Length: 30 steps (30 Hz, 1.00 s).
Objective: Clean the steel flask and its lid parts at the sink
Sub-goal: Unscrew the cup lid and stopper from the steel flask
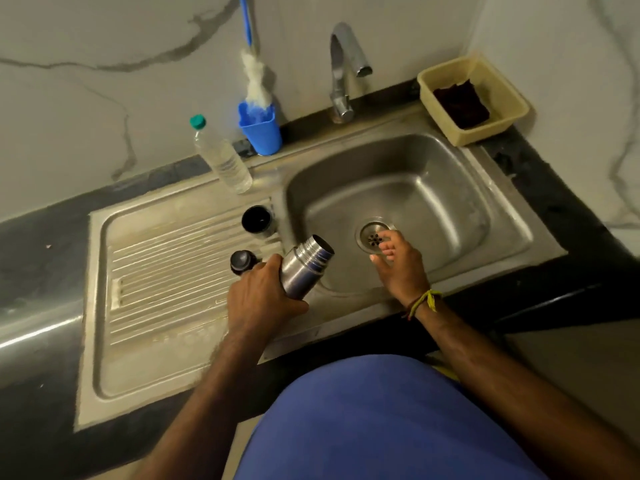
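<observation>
Dark counter [41, 258] runs along a marbled wall, steel sink unit set into it. Ribbed drainboard [166, 289] takes the left half, sink basin [433, 188] the right half, drain strainer [374, 237] at basin centre. Tap [346, 71] stands at the back edge behind the basin, spout over it, no water visible. Cream plastic tub [516, 109] at the back right corner of the counter, dark cloth [462, 102] inside it. Blue cup [261, 131] at the back edge left of the tap, holding a bottle brush [256, 81] with white bristles and blue handle leaning on the wall. Clear plastic bottle [225, 161], green cap, upright near the drainboard's back right corner.

Steel flask [304, 268] lidless, tilted with open mouth pointing up-right over the basin's left rim; left hand [259, 299] wraps around its lower body, fingers curled on it. Right hand [398, 265] over the basin's front part, just beside the strainer, holds nothing, fingers loosely extended; threads tied at the wrist. Dark cup lid [258, 221] sits open side up on the drainboard's right edge near the basin. Black stopper [242, 261] on the drainboard right edge, just beside the left hand's knuckles; cannot tell if touching.
</observation>
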Each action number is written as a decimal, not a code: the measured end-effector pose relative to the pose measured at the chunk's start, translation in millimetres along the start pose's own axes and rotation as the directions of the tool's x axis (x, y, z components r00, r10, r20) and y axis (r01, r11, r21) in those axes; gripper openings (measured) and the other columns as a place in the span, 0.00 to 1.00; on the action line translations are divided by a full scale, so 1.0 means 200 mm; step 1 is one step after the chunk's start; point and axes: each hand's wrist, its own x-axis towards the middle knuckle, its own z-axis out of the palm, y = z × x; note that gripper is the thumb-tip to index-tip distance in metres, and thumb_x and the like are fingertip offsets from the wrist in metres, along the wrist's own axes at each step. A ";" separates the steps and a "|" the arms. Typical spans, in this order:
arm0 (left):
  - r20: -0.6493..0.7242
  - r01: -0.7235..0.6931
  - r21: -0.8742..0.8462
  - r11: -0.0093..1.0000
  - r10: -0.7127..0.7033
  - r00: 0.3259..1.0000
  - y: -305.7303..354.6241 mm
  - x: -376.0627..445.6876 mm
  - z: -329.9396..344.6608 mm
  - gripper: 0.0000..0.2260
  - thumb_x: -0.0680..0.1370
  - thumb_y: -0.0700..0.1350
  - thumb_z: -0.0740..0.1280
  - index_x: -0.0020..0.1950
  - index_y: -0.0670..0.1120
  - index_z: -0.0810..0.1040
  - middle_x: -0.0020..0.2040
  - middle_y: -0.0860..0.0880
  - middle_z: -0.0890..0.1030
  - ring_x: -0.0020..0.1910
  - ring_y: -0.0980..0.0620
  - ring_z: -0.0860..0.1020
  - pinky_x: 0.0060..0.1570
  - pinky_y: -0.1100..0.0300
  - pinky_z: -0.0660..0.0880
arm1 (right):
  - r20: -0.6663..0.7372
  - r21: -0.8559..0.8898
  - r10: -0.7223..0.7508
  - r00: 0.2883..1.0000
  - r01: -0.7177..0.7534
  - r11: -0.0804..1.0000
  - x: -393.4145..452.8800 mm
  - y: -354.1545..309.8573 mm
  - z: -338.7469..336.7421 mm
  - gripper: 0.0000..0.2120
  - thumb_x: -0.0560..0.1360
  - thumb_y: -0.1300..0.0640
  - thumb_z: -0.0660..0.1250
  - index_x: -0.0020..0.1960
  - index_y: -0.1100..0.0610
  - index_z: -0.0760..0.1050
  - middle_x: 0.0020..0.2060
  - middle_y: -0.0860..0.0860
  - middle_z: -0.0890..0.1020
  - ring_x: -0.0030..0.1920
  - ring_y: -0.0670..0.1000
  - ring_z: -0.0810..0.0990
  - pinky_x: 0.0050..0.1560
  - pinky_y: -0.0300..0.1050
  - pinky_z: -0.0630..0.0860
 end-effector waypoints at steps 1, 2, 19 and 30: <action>0.010 -0.005 0.014 1.000 0.005 1.000 0.01 0.01 0.02 0.29 0.63 0.59 0.77 0.59 0.54 0.72 0.52 0.51 0.81 0.46 0.47 0.80 0.48 0.50 0.80 | 0.004 -0.016 -0.006 1.000 0.006 1.000 0.00 0.02 -0.01 0.20 0.73 0.61 0.74 0.64 0.57 0.75 0.52 0.57 0.83 0.51 0.54 0.82 0.54 0.55 0.81; 0.021 -0.007 0.034 0.999 0.006 1.000 0.03 0.03 0.03 0.29 0.63 0.59 0.77 0.60 0.53 0.72 0.52 0.50 0.81 0.47 0.46 0.80 0.49 0.50 0.79 | 0.012 -0.032 -0.004 1.000 0.004 0.999 0.00 0.04 -0.01 0.20 0.73 0.61 0.73 0.64 0.57 0.75 0.52 0.57 0.83 0.51 0.55 0.82 0.54 0.56 0.80; 0.105 -0.053 0.248 0.967 0.027 0.994 0.07 0.14 0.14 0.27 0.66 0.58 0.76 0.61 0.51 0.72 0.54 0.47 0.82 0.50 0.45 0.80 0.43 0.54 0.70 | 0.053 -0.270 0.001 0.999 0.013 0.963 0.00 0.07 0.03 0.17 0.78 0.59 0.66 0.66 0.58 0.71 0.63 0.58 0.78 0.62 0.60 0.75 0.58 0.54 0.75; 0.177 -0.106 0.281 0.954 0.057 0.983 0.07 0.17 0.20 0.28 0.68 0.60 0.76 0.63 0.51 0.72 0.56 0.45 0.81 0.53 0.44 0.79 0.51 0.52 0.75 | 0.035 -0.299 0.017 0.999 -0.006 0.954 0.00 0.06 0.03 0.18 0.79 0.59 0.65 0.68 0.58 0.70 0.63 0.58 0.78 0.62 0.59 0.76 0.56 0.52 0.77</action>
